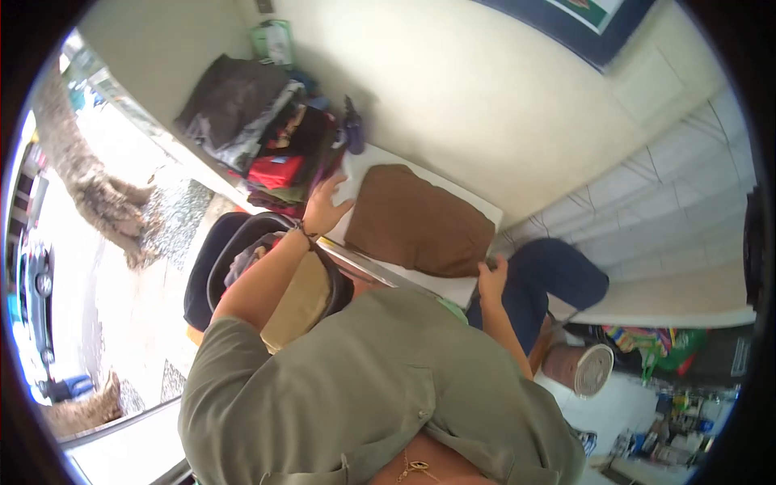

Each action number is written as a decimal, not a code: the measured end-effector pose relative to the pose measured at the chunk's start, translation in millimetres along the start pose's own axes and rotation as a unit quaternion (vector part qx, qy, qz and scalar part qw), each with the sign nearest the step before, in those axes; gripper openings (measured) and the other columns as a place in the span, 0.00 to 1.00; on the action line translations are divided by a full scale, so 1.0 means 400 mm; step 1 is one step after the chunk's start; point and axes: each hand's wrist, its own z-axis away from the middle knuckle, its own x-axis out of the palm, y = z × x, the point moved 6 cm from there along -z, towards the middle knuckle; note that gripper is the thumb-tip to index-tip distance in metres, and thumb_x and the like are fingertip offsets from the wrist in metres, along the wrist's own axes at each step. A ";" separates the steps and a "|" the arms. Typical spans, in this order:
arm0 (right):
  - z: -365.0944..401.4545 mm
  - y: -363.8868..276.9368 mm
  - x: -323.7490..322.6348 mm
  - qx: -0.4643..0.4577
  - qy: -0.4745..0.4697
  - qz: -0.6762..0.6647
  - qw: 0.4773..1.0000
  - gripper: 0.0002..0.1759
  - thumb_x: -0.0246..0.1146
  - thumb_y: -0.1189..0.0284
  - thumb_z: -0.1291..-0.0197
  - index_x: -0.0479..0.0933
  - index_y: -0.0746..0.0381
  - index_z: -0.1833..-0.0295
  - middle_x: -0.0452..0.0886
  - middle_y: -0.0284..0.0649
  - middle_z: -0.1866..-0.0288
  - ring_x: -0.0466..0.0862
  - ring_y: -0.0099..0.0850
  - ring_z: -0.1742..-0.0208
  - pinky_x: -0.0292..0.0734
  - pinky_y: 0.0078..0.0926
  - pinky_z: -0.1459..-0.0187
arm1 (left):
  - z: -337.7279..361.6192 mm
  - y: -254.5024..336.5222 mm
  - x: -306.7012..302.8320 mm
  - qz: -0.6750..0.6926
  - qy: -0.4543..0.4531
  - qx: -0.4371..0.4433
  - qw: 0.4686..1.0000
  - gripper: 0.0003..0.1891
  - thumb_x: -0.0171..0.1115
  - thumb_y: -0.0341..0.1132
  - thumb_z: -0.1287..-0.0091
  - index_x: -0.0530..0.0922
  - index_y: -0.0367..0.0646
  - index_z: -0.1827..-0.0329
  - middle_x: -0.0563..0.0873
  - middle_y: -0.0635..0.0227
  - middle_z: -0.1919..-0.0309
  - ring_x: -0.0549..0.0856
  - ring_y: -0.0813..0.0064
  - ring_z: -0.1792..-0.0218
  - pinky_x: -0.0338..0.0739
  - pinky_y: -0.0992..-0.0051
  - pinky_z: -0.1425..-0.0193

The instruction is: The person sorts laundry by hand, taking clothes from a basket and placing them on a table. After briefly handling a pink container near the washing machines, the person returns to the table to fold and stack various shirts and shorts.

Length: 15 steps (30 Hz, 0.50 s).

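Note:
A brown folded garment (422, 220) lies on the white table (485, 212) in front of me. My right hand (491, 280) is at its near right corner, with thumb and fingers closed on the edge. My left hand (326, 208) is raised at the garment's left side, fingers apart and holding nothing. A dark bracelet circles the left wrist. Just beyond that hand stands a stack of folded clothes (279, 145) in grey, black and red. Under my left forearm, a dark basket (212, 279) holds more clothes, including a tan piece (297, 303).
A purple bottle (354, 129) stands by the wall at the table's back left. Dark blue cloth (558, 279) is at the right of the table, near a brown cylindrical container (578, 369). An opening on the left shows a tree trunk (81, 153) outside.

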 end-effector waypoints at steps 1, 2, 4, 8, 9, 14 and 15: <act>0.020 -0.039 -0.015 0.019 0.021 0.072 0.997 0.38 0.69 0.66 0.45 0.66 0.58 0.28 0.67 0.54 0.27 0.69 0.51 0.30 0.64 0.46 0.31 | -0.023 0.077 -0.075 -0.063 0.075 0.112 0.989 0.29 0.74 0.32 0.45 0.77 0.46 0.38 0.80 0.54 0.41 0.82 0.57 0.41 0.78 0.60 0.42; 0.029 -0.080 -0.014 0.008 0.030 0.085 0.996 0.38 0.69 0.65 0.45 0.66 0.56 0.28 0.65 0.53 0.26 0.67 0.51 0.28 0.62 0.49 0.30 | -0.045 0.147 -0.146 -0.127 0.145 0.223 0.956 0.25 0.73 0.31 0.46 0.81 0.47 0.42 0.82 0.55 0.43 0.82 0.56 0.42 0.77 0.59 0.41; 0.040 -0.128 -0.010 -0.009 0.054 0.114 0.992 0.38 0.69 0.64 0.45 0.66 0.51 0.28 0.63 0.52 0.24 0.64 0.52 0.26 0.59 0.54 0.29 | -0.082 0.230 -0.287 -0.232 0.221 0.230 0.919 0.20 0.70 0.31 0.45 0.83 0.48 0.46 0.83 0.55 0.45 0.82 0.52 0.43 0.75 0.57 0.39; 0.024 -0.170 0.039 -0.123 0.045 0.109 0.985 0.37 0.68 0.65 0.45 0.67 0.48 0.28 0.59 0.52 0.22 0.59 0.53 0.24 0.56 0.57 0.29 | -0.175 0.208 -0.524 -0.449 0.377 0.134 0.799 0.18 0.64 0.35 0.40 0.83 0.53 0.45 0.82 0.63 0.41 0.78 0.57 0.37 0.71 0.56 0.35; 0.021 -0.178 0.047 -0.134 0.042 0.101 0.985 0.36 0.69 0.65 0.45 0.67 0.48 0.28 0.60 0.51 0.22 0.60 0.52 0.24 0.56 0.56 0.29 | -0.217 0.162 -0.559 -0.462 0.297 0.045 0.834 0.18 0.62 0.35 0.39 0.83 0.53 0.44 0.83 0.62 0.41 0.80 0.55 0.38 0.73 0.56 0.36; 0.012 -0.271 0.059 -0.252 0.055 0.086 0.962 0.34 0.68 0.68 0.44 0.69 0.56 0.30 0.68 0.51 0.27 0.68 0.50 0.28 0.59 0.49 0.29 | -0.330 0.001 -0.745 -0.447 0.213 -0.045 0.868 0.19 0.57 0.36 0.36 0.81 0.54 0.41 0.87 0.56 0.50 0.86 0.51 0.49 0.80 0.56 0.42; 0.013 -0.298 0.064 -0.262 0.022 0.023 0.965 0.33 0.68 0.69 0.43 0.69 0.58 0.30 0.70 0.51 0.29 0.70 0.48 0.30 0.61 0.47 0.29 | -0.314 0.055 -0.771 -0.452 0.238 -0.062 0.857 0.19 0.55 0.36 0.35 0.81 0.53 0.41 0.87 0.55 0.52 0.86 0.51 0.51 0.81 0.56 0.44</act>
